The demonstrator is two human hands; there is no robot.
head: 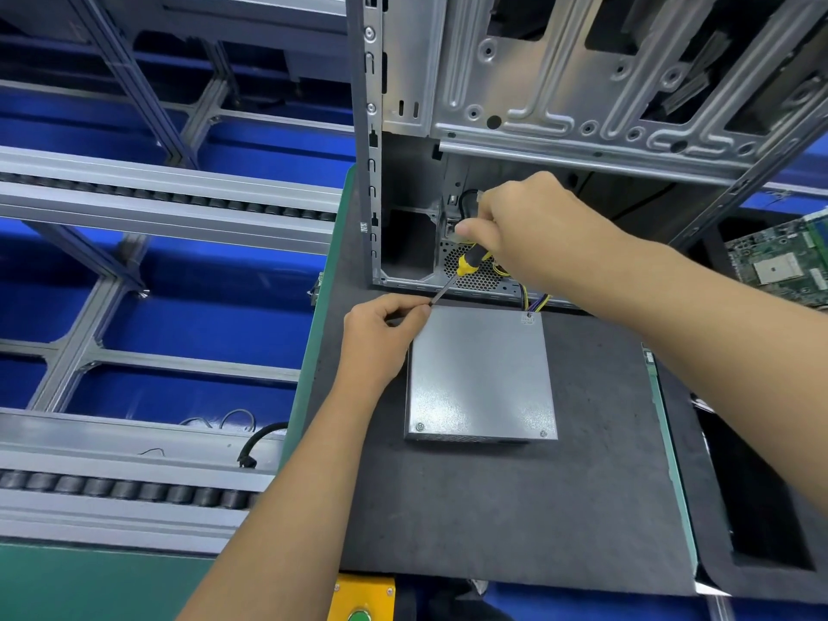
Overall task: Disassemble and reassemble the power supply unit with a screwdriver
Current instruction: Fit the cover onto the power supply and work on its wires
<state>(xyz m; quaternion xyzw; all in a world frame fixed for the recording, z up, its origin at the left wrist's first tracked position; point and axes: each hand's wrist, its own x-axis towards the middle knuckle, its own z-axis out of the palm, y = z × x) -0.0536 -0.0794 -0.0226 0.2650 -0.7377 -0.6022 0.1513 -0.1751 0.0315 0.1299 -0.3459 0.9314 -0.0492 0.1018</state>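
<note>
A grey metal power supply unit [481, 374] lies flat on the black foam mat [515, 508], with screws showing at its near corners and yellow wires leaving its far edge. My right hand [528, 226] grips the yellow and black handle of a screwdriver [466, 264], which slants down to the left. My left hand [385, 329] pinches at the tip of the shaft, over the unit's far left corner. What sits between those fingertips is hidden.
An open silver computer case [560, 105] stands upright just behind the unit. A green circuit board [779, 262] lies at the right. Roller conveyor rails [157, 203] run along the left. A yellow box with a green button [360, 598] sits at the near edge.
</note>
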